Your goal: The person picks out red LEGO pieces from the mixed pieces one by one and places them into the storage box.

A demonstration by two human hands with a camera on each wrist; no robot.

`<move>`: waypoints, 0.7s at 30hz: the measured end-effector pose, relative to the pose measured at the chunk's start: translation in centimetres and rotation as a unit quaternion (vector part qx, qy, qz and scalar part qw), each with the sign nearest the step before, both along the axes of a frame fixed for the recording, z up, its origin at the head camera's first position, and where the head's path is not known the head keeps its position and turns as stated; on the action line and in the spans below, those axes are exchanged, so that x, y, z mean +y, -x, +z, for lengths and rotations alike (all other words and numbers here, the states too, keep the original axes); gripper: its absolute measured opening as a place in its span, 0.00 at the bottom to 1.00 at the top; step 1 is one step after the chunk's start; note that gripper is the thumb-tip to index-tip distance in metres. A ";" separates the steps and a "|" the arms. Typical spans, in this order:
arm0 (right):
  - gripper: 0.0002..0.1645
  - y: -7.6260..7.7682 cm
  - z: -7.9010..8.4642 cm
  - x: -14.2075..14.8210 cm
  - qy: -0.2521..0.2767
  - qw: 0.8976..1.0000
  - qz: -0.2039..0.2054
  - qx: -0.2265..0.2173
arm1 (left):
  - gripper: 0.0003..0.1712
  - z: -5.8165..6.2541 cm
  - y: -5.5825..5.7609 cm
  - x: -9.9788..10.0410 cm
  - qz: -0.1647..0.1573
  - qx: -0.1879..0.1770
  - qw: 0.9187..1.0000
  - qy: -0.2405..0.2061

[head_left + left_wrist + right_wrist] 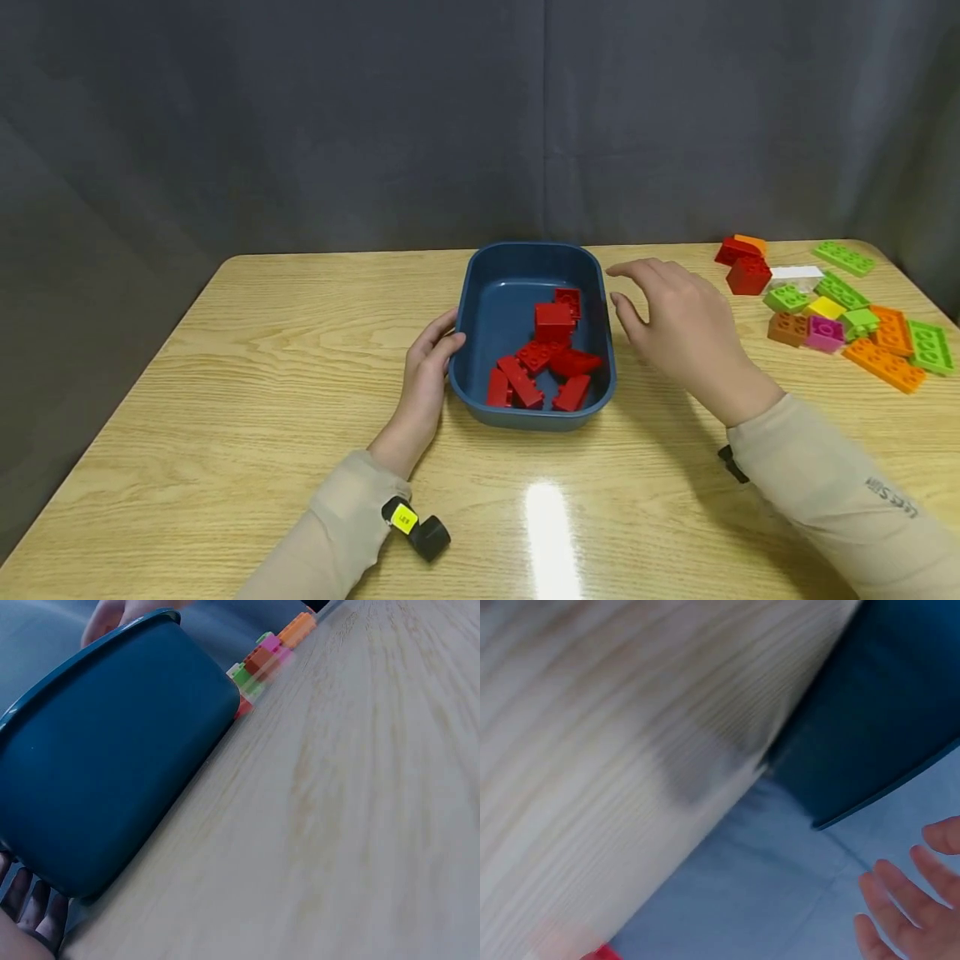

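A dark blue plastic bin (498, 417) stands on the table with several red toy bricks (553, 323) inside, mostly toward its near end. On the bin's left side, my left hand (426, 375) holds the wall, thumb at the rim and fingers along the outside. Those fingers (36, 904) show beside the bin's lower corner in the left wrist view. Just past the right rim hovers my right hand (678, 321), thumb and forefinger spread apart with nothing between them. In the right wrist view its fingers (900, 896) are spread, away from the bin wall (870, 712).
At the right lie loose bricks: red (748, 275), white (797, 277), brown (787, 329), magenta (825, 333), yellow (823, 308), orange (885, 365) and several green (930, 346). A dark grey curtain (375, 125) hangs behind the wooden table (262, 375).
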State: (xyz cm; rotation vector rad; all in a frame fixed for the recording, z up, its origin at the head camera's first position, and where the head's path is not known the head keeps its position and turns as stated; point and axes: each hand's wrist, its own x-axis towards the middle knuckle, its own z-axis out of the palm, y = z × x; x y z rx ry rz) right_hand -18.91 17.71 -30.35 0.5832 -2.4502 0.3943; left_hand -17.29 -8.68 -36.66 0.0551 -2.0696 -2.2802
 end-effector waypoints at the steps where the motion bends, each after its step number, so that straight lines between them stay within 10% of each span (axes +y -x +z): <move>1: 0.18 0.2 -0.1 0.4 -0.001 1.000 -0.002 -0.001 | 0.26 0.0 0.0 0.0 0.000 0.000 1.000 0.000; 21: 0.16 4.3 -1.1 7.0 -0.105 0.993 0.016 0.055 | 0.27 -0.1 0.0 0.1 0.003 0.003 1.000 -0.004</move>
